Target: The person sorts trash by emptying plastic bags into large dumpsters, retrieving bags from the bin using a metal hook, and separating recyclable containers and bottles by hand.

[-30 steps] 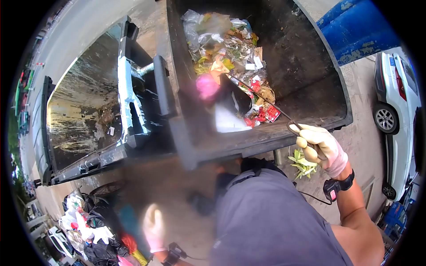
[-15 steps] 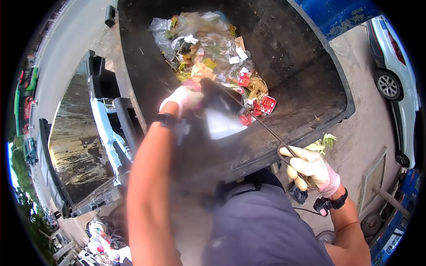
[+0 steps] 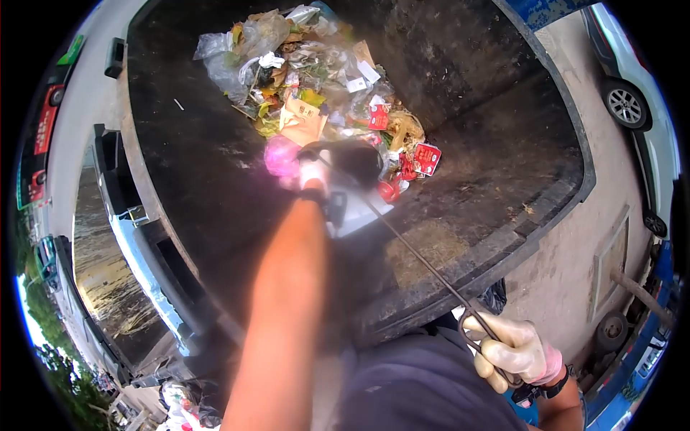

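My right hand [image 3: 507, 350], in a pale glove with a pink cuff, is closed around the looped handle of a long thin metal rod [image 3: 424, 260]. The rod slants up and left into a large dark bin [image 3: 503, 251]. Deep in the bin, my left hand [image 3: 314, 172] reaches to the litter beside a pink bag [image 3: 282, 156], a black item [image 3: 353, 161] and a white sheet [image 3: 356, 213]. Its fingers are blurred and mostly hidden. Brown paper [image 3: 302, 121], clear plastic [image 3: 230, 68], leaves and red packets [image 3: 426, 159] lie around it.
A second bin [image 3: 115, 266] with a worn inner wall stands at the left. Bagged rubbish [image 3: 180, 406] is at the lower left. At the right are a white car [image 3: 632, 93], paving and a blue vehicle [image 3: 647, 373]. A blue container [image 3: 550, 11] shows at the top right.
My left hand has gone from low at the left up into the bin, to the litter. My right hand appears lower, still gripping the rod. The view has shifted, showing more of the bin.
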Available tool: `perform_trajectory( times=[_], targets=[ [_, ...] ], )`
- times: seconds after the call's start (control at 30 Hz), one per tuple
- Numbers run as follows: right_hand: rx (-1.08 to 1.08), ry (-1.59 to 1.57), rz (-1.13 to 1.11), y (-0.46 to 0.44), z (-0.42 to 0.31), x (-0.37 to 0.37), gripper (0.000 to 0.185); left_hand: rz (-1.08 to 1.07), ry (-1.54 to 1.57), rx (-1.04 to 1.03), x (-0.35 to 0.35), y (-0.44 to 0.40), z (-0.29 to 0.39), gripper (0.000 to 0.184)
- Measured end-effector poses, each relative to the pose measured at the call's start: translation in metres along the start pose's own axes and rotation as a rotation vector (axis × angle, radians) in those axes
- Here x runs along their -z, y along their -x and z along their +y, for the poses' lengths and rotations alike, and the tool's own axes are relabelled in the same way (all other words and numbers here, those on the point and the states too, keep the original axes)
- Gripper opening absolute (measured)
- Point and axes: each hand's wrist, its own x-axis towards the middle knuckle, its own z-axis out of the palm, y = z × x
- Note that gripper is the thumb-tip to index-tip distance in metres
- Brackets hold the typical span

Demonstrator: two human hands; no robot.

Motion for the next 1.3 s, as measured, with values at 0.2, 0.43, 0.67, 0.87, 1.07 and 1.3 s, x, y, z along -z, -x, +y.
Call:
perform_trajectory(
  times=[0.2, 0.43, 0.67, 0.87, 1.07, 1.3],
  targets=[
    [-0.016, 0.026, 0.01, 0.004, -0.002, -0.001, 0.055, -0.04, -0.071, -0.042, 0.011, -0.018, -0.017, 0.039],
    [0.382, 0.792, 0.27, -0.001, -0.013, -0.006, 0.045, -0.222, 0.649, 0.063, 0.055, 0.02, -0.007, 0.032],
    [0.018, 0.336, 0.28, 0.036, -0.031, -0.002, 0.043, -0.408, 0.669, 0.179, 0.084, 0.028, 0.002, 0.028],
    [0.044, 0.365, 0.293, 0.055, -0.022, 0.002, 0.042, -1.124, 0.562, -0.487, 0.061, -0.074, -0.098, 0.038],
    [0.467, 1.078, 0.509, 0.061, 0.012, 0.019, 0.05, -0.516, 0.654, 0.183, 0.152, 0.092, 0.034, 0.031],
    [0.605, 0.98, 0.701, 0.062, 0.036, 0.039, 0.045, -0.408, 0.75, -0.039, 0.217, 0.154, 0.059, 0.016]
  ],
)
